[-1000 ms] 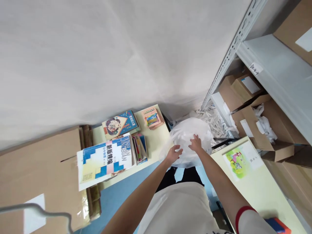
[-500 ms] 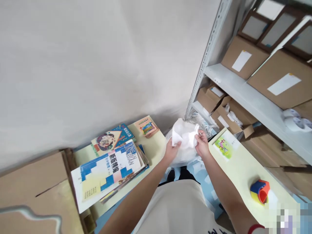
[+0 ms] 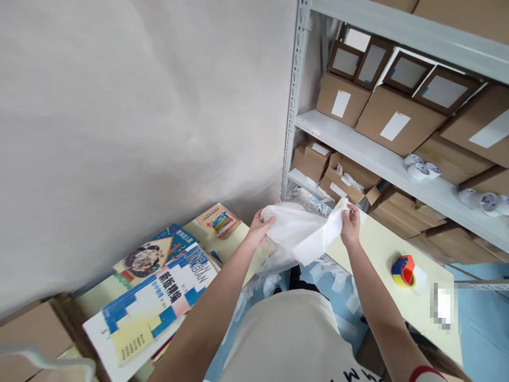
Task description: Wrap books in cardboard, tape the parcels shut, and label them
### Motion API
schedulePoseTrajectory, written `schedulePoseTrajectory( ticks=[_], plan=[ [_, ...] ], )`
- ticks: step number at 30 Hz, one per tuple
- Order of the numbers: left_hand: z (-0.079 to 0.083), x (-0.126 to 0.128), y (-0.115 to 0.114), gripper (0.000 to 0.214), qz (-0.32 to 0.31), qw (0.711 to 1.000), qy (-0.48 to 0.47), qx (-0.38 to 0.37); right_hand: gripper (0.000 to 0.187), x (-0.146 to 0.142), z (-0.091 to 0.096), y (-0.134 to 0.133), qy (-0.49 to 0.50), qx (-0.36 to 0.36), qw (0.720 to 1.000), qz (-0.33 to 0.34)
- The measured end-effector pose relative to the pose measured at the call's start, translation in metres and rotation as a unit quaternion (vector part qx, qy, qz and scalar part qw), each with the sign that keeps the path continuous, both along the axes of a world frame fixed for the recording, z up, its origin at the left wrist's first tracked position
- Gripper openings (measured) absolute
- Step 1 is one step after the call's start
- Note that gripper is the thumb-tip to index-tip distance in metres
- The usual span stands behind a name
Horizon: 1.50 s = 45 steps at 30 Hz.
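The person is holding a white sheet [image 3: 302,233] in the air in front of the chest, stretched between both hands above the gap between the tables. Its long axis is running from 9 o'clock to 3 o'clock, nearly level, with one loose corner hanging down and pointing toward 6 o'clock. The left hand [image 3: 259,229] is gripping the crumpled 9 o'clock end, fingers curled over the bunched material. The right hand [image 3: 350,225] is pinching the 3 o'clock corner between thumb and fingertips. It may be a thin plastic bag rather than paper; the view is not settling that. A stack of books [image 3: 159,297] is lying at about 8 o'clock from the sheet. At 4 o'clock a tape dispenser [image 3: 403,269] is sitting on the pale yellow table [image 3: 382,249]. At 1 o'clock a metal shelf [image 3: 382,159] is carrying cardboard boxes [image 3: 397,124].
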<state>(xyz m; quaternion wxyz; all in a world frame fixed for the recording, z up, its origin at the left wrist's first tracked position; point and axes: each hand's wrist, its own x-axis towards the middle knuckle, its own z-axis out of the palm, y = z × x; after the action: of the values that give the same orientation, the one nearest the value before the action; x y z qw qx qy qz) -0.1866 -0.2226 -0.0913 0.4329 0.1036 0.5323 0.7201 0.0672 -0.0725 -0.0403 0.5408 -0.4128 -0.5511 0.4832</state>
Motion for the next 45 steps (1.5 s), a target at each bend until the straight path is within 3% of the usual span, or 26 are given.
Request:
schedulePoseTrajectory(
  ticks=[3, 6, 9, 12, 15, 18, 21, 24, 25, 27, 30, 32, 34, 37, 40, 43, 45],
  plan=[
    [0.005, 0.001, 0.008, 0.084, -0.022, 0.998, -0.008, 0.064, 0.061, 0.016, -0.002, -0.003, 0.081, -0.046, 0.996, 0.008],
    [0.006, -0.002, 0.017, 0.074, 0.073, 0.995, 0.040, 0.052, 0.074, 0.027, -0.020, -0.011, 0.107, -0.108, 0.988, -0.004],
    [0.006, -0.014, 0.022, 0.060, 0.179, 0.977, 0.116, 0.026, 0.072, 0.035, -0.046, -0.025, 0.086, -0.166, 0.982, 0.015],
    [0.012, -0.027, 0.025, 0.057, 0.227, 0.957, 0.175, 0.031, 0.073, 0.041, -0.069, -0.041, 0.015, -0.195, 0.978, 0.070],
    [0.025, -0.032, 0.024, 0.065, 0.223, 0.943, 0.241, 0.049, 0.087, 0.040, -0.076, -0.052, -0.176, -0.170, 0.960, 0.133],
    [0.044, -0.025, 0.021, 0.075, 0.167, 0.917, 0.354, 0.071, 0.113, 0.030, -0.058, -0.054, -0.319, -0.111, 0.930, 0.143],
    [0.065, -0.008, 0.016, 0.082, 0.055, 0.872, 0.482, 0.066, 0.123, 0.013, -0.017, -0.057, -0.344, 0.012, 0.930, 0.131],
    [0.080, 0.018, 0.016, 0.077, -0.065, 0.794, 0.603, 0.041, 0.136, -0.007, 0.023, -0.067, -0.311, 0.134, 0.925, 0.174],
    [0.083, 0.028, 0.017, 0.075, -0.090, 0.767, 0.635, 0.041, 0.135, -0.013, 0.031, -0.072, -0.281, 0.149, 0.930, 0.184],
    [0.087, 0.046, 0.019, 0.073, -0.110, 0.733, 0.669, 0.048, 0.114, -0.020, 0.039, -0.079, -0.206, 0.115, 0.956, 0.174],
    [0.089, 0.066, 0.022, 0.075, -0.103, 0.760, 0.641, 0.018, 0.066, -0.012, 0.036, -0.078, -0.088, -0.012, 0.993, 0.073],
    [0.094, 0.074, 0.023, 0.087, -0.085, 0.788, 0.609, -0.030, 0.043, 0.004, 0.035, -0.071, -0.055, -0.066, 0.996, 0.007],
    [0.104, 0.083, 0.024, 0.112, -0.055, 0.787, 0.611, -0.064, 0.030, 0.024, 0.040, -0.063, -0.074, -0.083, 0.994, -0.017],
    [0.127, 0.101, 0.032, 0.134, -0.060, 0.741, 0.665, -0.066, 0.030, 0.053, 0.053, -0.056, -0.133, -0.071, 0.989, 0.012],
    [0.144, 0.121, 0.049, 0.122, -0.129, 0.705, 0.695, -0.062, 0.035, 0.084, 0.063, -0.053, -0.168, -0.029, 0.982, 0.084],
    [0.145, 0.137, 0.077, 0.100, -0.201, 0.725, 0.657, -0.037, 0.042, 0.120, 0.066, -0.050, -0.198, -0.005, 0.967, 0.161],
    [0.139, 0.146, 0.097, 0.078, -0.309, 0.749, 0.585, 0.017, 0.046, 0.147, 0.065, -0.047, -0.213, -0.008, 0.959, 0.185]
  ],
)
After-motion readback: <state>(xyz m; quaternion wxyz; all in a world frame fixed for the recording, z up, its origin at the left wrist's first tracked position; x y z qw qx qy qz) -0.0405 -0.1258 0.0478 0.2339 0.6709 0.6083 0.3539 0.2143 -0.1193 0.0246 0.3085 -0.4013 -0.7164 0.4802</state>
